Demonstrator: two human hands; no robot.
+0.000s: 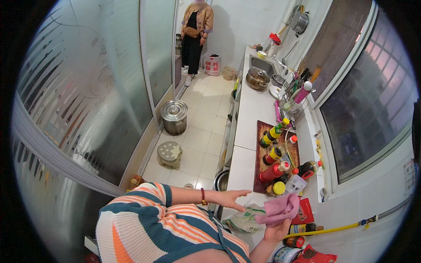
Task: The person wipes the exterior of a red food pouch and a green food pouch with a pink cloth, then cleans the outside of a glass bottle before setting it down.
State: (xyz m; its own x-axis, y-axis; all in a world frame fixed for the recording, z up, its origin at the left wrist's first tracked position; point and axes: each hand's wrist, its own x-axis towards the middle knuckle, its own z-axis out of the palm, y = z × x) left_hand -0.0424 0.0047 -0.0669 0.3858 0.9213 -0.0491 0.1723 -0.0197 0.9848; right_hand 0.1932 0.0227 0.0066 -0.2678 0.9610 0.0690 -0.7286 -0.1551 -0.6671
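My left hand (233, 199), with a dark red bead bracelet at the wrist, reaches over the counter edge with its fingers apart and nothing held. Just below it in the view lies a crumpled white plastic bag (246, 221) with green print. My right hand (278, 230) holds a folded pink cloth (279, 209), palm up beneath it. The cloth overlaps the bag's side and sits near a red packet (304, 210). A jar with a yellow lid (275, 189) and a small white box (296, 184) are just beyond the cloth.
Several sauce bottles (271, 171) crowd a brown board (260, 134). Farther along the counter are a lidded glass pot (257, 79) and a sink (263, 65). A stool (169, 153) and a steel stockpot (174, 118) stand on the floor. Another person (194, 36) stands at the far end.
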